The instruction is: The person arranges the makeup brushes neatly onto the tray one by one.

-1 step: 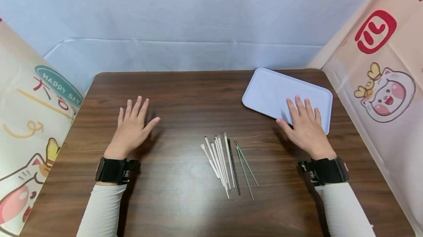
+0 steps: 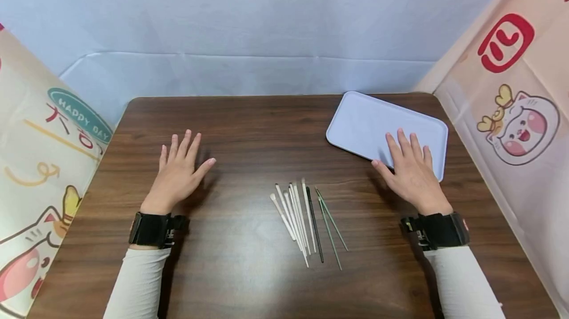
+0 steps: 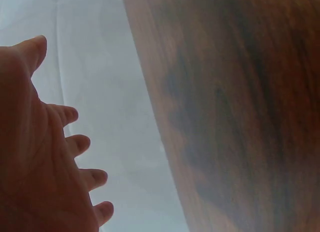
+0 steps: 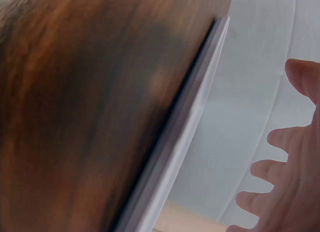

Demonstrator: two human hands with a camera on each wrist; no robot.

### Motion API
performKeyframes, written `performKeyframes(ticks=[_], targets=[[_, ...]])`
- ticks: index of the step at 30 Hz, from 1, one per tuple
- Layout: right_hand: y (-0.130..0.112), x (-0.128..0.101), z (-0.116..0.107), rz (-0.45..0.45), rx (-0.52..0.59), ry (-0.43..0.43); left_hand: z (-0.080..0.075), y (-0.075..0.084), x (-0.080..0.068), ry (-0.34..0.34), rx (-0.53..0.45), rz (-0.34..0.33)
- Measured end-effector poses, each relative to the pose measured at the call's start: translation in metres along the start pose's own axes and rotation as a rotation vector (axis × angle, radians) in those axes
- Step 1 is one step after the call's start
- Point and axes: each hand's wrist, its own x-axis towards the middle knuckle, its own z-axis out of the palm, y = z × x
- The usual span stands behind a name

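My left hand (image 2: pixel 175 176) is over the left part of the brown table, fingers spread and nothing in it. Its shadow falls on the wood, apart from the palm in the left wrist view. Spread the same way, my right hand (image 2: pixel 413 176) overlaps the near right part of a white rectangular tray (image 2: pixel 369 119). In the right wrist view the tray's edge (image 4: pixel 173 142) lies beside the empty palm. Between the hands lie thin brush-like sticks: several white ones (image 2: pixel 309 218) close together, a black one (image 2: pixel 314 225) and two green ones (image 2: pixel 330 233) crossing near their far ends.
A pale cloth (image 2: pixel 249 22) hangs behind the table's far edge. Printed cloths with cartoon cats border the left (image 2: pixel 26 161) and right (image 2: pixel 502 111) sides. Each wrist wears a black strap with a camera, below it a light sleeve (image 2: pixel 138 279).
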Motion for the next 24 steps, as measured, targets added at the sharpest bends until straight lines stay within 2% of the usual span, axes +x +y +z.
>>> performKeyframes(ticks=[14, 19, 24], targets=[[0.002, -0.001, -0.007, 0.012, -0.001, 0.009, 0.0, 0.002, 0.001, 0.014, -0.013, 0.03], [0.006, -0.001, -0.008, 0.022, -0.012, 0.032, 0.001, 0.004, 0.003, -0.012, -0.019, 0.037], [0.015, -0.004, -0.008, 0.042, -0.005, 0.055, 0.006, 0.009, 0.01, -0.032, -0.017, 0.073]])
